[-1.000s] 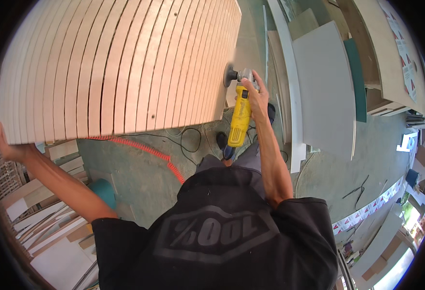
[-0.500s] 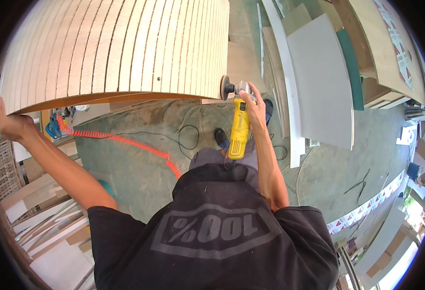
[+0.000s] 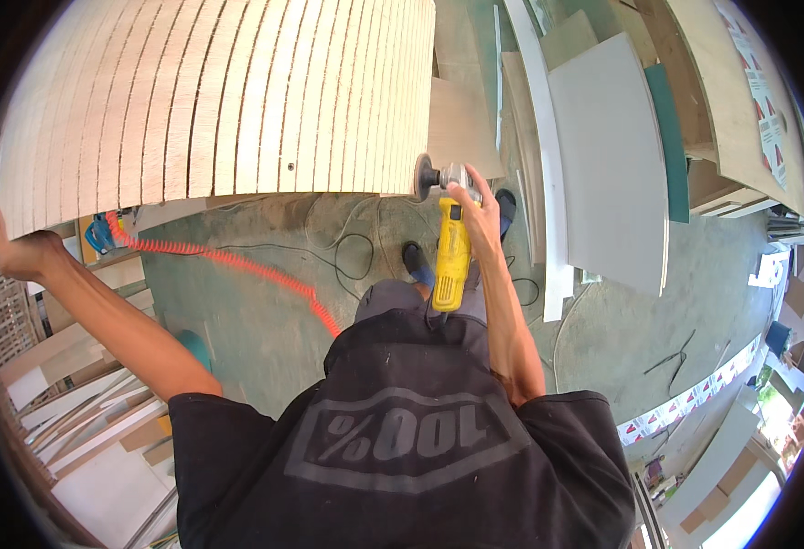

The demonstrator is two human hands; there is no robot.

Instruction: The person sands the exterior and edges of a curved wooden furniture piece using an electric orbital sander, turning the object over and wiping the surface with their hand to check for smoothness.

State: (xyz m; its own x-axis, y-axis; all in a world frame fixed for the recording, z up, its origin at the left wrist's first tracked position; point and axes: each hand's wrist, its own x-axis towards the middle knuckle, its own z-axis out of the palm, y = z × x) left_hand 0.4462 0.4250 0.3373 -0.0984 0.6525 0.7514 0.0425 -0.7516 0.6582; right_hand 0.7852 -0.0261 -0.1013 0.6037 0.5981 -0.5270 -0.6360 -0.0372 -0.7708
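We are looking down at a large curved plywood panel, pale and cut with many parallel dark slots, filling the upper left above the green floor. Our right hand is wrapping tightly around a yellow angle grinder, its disc touching the panel's lower right corner. Our left hand is gripping the panel's lower left edge. Since half a second ago, the panel is sitting slightly higher, exposing more orange coiled hose.
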